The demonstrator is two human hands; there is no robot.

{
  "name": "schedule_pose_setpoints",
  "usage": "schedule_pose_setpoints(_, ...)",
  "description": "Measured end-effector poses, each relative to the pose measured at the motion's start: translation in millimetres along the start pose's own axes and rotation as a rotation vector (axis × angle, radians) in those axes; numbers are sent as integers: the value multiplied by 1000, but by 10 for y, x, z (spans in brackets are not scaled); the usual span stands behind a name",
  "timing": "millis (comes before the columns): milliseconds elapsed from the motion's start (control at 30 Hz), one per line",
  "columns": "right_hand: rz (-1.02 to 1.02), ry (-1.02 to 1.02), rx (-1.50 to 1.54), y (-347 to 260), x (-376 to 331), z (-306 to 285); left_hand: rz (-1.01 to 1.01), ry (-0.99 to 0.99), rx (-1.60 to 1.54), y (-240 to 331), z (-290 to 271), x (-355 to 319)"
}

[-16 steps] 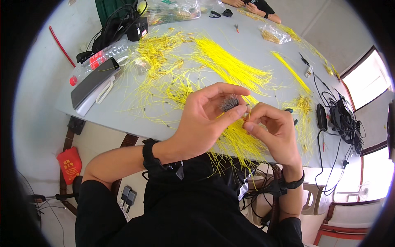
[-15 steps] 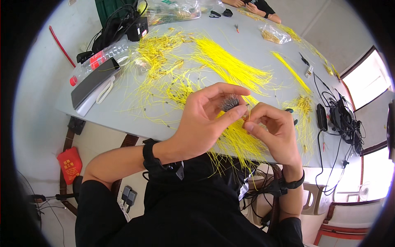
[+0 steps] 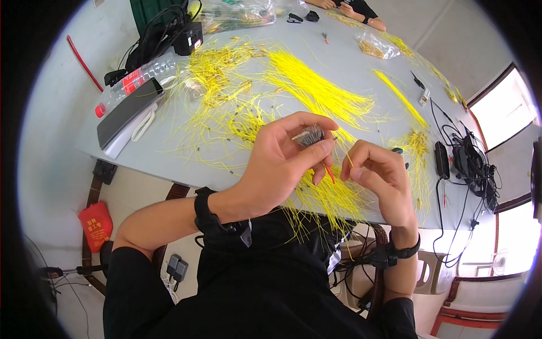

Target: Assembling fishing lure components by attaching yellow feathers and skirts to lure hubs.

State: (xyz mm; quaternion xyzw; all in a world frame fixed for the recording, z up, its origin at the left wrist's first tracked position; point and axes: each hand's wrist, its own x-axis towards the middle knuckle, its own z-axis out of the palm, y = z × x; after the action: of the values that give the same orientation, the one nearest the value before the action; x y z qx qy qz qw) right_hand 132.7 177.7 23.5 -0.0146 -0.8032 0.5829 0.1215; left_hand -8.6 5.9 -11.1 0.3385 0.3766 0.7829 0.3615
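Observation:
My left hand (image 3: 282, 155) is closed around a small dark grey, bristly bundle (image 3: 309, 135), held between the thumb and bent fingers above the near table edge. A thin red piece (image 3: 329, 174) sticks out below its fingertips. Just to the right, my right hand (image 3: 378, 178) pinches a thin yellow strand (image 3: 350, 160) between thumb and forefinger. The hands are a small gap apart. Under them, a loose pile of yellow strands (image 3: 333, 198) spreads over the table edge. Beyond lies a neater, thick bundle of yellow strands (image 3: 316, 90).
Tangled yellow strands (image 3: 217, 73) cover the table's left part. A plastic bottle (image 3: 135, 82) and a dark, slanted box-like object (image 3: 129, 116) stand at the left. Black cables (image 3: 471, 164) lie at the right edge. A person's forearm (image 3: 372, 24) rests at the far side.
My hands have moved slightly apart. The bristly bundle has turned in my left hand, and the red piece now shows below its fingers.

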Motion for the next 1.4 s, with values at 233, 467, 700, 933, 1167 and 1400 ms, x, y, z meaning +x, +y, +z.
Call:
schedule_pose_setpoints(233, -26, 23, 0, -21, -10, 4, 1, 25, 13, -8, 22, 6)
schedule_pose_setpoints(467, -8, 32, -31, -22, -14, 0, -8, 20, 25, 13, 25, -8)
schedule_pose_setpoints(700, 12, 34, -39, -26, -17, 3, -10, 4, 55, 6, 19, -16)
schedule_pose_setpoints(933, 15, 81, 12, -58, -9, 40, -36, 20, 60, 18, 32, -17)
schedule_pose_setpoints(1167, 15, 58, -42, -44, -6, 46, -14, 39, 141, 34, 29, -18)
schedule_pose_setpoints(1400, -49, 161, -78, -70, 28, 166, 33, 15, 149, 2, 26, -4)
